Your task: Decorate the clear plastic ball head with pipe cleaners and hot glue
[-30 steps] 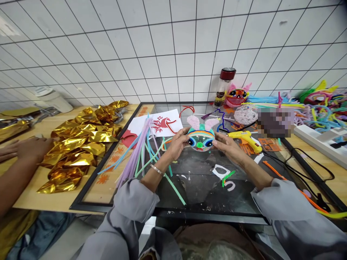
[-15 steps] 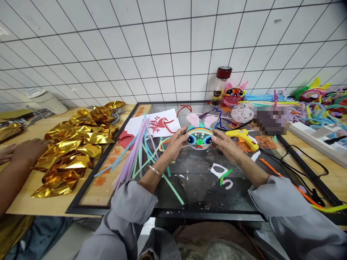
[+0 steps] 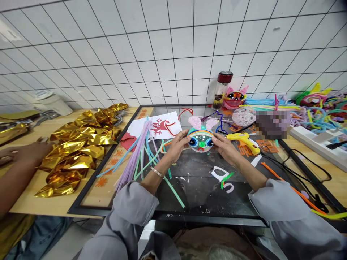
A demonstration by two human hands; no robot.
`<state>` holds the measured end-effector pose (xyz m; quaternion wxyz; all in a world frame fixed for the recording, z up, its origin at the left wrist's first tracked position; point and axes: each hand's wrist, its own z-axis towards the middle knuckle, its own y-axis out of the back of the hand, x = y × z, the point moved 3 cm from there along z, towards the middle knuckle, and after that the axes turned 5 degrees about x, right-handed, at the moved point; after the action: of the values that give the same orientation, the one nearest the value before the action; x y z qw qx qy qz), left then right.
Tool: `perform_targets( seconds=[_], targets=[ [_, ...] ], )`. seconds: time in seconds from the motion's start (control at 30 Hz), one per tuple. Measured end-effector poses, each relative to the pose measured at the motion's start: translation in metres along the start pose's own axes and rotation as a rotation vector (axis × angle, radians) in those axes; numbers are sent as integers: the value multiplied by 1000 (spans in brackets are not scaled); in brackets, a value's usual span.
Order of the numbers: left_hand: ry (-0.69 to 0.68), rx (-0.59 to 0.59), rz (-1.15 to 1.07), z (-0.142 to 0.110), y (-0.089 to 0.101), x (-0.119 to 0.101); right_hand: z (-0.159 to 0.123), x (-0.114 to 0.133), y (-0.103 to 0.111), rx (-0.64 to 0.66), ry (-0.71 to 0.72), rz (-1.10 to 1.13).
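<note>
Between my two hands is a clear round animal-head ornament with pink ears, big blue eyes, a green nose and coloured bands over the top. My left hand grips its left side, fingers behind and thumb by the eye. On the opposite side my right hand holds it the same way. It is raised a little above the dark glass-topped board. Just right of my right hand lies a yellow glue gun. White paper scrap and a green pipe cleaner piece lie in front.
Purple, blue and green pipe cleaners lie left, over white paper. Gold foil and a co-worker's hand are further left. At the back stand a bottle and a finished pink head. A power strip and cables lie right.
My view has tilted slightly, so everything sits a little lower and further right. Both hands keep hold of the animal-head ornament. The co-worker's hand on the left has shifted slightly.
</note>
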<state>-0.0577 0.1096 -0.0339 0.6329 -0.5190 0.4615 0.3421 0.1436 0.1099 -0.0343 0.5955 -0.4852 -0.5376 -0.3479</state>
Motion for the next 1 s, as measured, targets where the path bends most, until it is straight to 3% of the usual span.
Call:
perform_targets(
  seconds=[1.0],
  targets=[
    [13, 16, 29, -3, -3, -5, -3, 0, 5, -3, 5, 19]
  ],
)
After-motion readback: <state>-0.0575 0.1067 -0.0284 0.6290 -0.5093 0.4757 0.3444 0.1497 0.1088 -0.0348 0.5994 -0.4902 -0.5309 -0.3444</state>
